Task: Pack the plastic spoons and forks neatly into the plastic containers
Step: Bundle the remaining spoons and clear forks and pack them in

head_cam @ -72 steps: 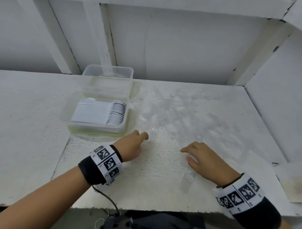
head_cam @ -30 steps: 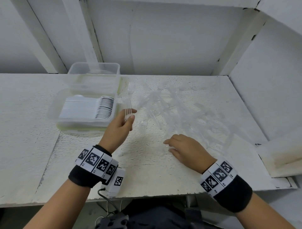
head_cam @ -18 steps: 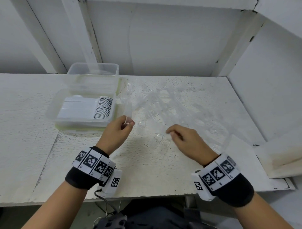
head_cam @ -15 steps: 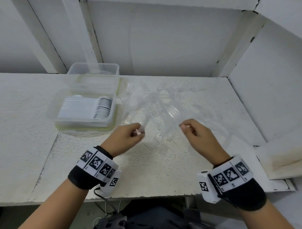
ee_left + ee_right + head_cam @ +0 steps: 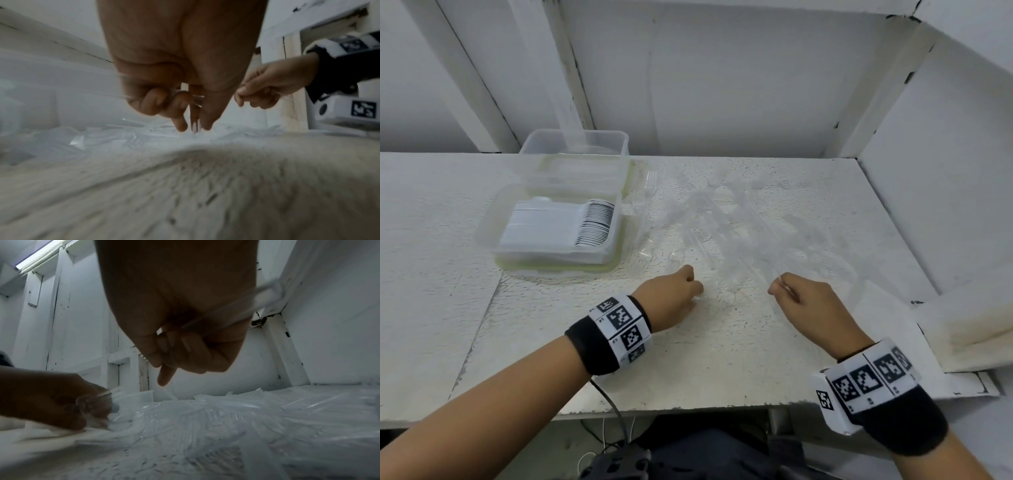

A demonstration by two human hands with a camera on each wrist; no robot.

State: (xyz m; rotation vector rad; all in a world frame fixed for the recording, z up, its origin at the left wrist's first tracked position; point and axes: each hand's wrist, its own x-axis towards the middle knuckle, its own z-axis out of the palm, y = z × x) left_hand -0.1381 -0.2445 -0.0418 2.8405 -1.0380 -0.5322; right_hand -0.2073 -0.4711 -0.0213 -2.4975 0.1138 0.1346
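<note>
A loose pile of clear plastic forks and spoons (image 5: 739, 233) lies spread across the white table. My left hand (image 5: 697, 289) sits at the pile's near edge, fingers curled round a few clear forks (image 5: 174, 95); their prongs show in the right wrist view (image 5: 98, 398). My right hand (image 5: 777, 287) hovers just right of it, pinching one clear utensil (image 5: 236, 313) whose handle runs back past the palm. A clear container (image 5: 493, 219) at the left holds a neat row of stacked cutlery.
A second clear container (image 5: 575, 147) stands behind the first, against the back wall, with a green-edged lid (image 5: 628, 178) between them. A white side wall (image 5: 945, 205) bounds the table on the right. The table's front edge (image 5: 688, 406) is close to my wrists.
The left hand has come away from the container with its forks, down towards the pile's near edge. The right hand lifted off the table, pinching a utensil. Both hands now sit closer together.
</note>
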